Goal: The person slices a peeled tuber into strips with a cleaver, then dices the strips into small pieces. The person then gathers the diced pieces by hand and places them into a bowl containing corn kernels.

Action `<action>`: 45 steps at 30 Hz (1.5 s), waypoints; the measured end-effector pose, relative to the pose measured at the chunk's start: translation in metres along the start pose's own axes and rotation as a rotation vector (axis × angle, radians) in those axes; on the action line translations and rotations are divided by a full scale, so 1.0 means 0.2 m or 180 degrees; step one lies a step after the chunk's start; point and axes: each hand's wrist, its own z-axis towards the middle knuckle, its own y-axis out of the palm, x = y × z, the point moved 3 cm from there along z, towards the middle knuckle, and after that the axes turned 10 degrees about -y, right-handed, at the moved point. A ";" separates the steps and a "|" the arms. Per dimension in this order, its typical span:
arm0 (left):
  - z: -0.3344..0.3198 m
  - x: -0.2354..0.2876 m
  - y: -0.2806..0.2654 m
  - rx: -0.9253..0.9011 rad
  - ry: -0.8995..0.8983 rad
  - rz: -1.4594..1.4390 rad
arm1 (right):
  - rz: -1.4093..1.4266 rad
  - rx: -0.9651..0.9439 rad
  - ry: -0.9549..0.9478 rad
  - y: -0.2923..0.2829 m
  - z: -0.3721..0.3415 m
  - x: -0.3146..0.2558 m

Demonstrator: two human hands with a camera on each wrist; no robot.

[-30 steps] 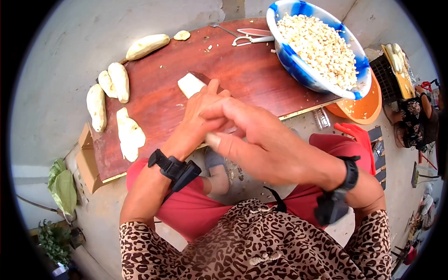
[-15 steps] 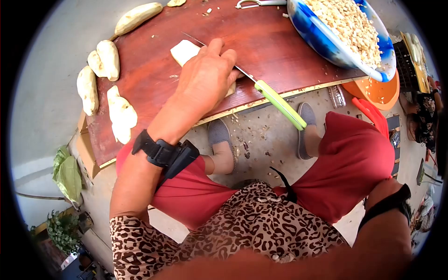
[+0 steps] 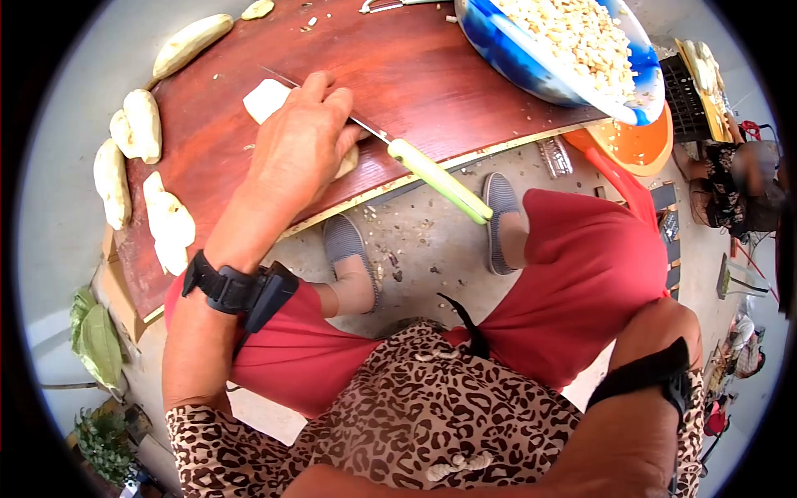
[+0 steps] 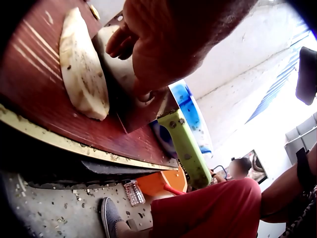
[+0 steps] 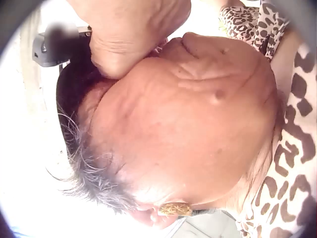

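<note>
My left hand (image 3: 303,137) grips a pale peeled vegetable piece (image 3: 267,100) on the red-brown table. Its white cut end shows beyond the knuckles. A knife rests against that piece, its broad blade (image 4: 141,111) beside my thumb in the left wrist view. The knife's light-green handle (image 3: 440,181) sticks out past the table edge with no hand on it. In the left wrist view, a long peeled vegetable (image 4: 81,67) lies near the hand. My right hand (image 5: 131,37) is raised to my head, near the head-worn camera (image 5: 52,47); its fingers are hidden.
Several peeled vegetables (image 3: 112,184) line the table's left side. A blue-and-white basin (image 3: 531,62) of diced pieces stands at the back right, with an orange basin (image 3: 639,145) below it. A white peeler (image 3: 390,5) lies at the far edge. Another person (image 3: 730,178) is at far right.
My right hand has left its place over the left hand and risen to my head, uncovering the knife handle. The left hand stays on the vegetable piece while the view shifts.
</note>
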 end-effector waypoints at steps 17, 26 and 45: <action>0.01 -0.02 0.00 -0.0359 -0.0198 0.0180 | 0.0122 0.0165 0.0127 -0.04 -0.01 0.02; -0.01 0.01 0.00 0.0009 -0.0040 -0.0052 | 0.0325 0.0436 0.0212 -0.08 0.00 0.03; -0.02 -0.03 0.03 -0.0079 -0.0129 -0.0121 | 0.0597 0.0563 -0.0138 -0.37 0.09 0.09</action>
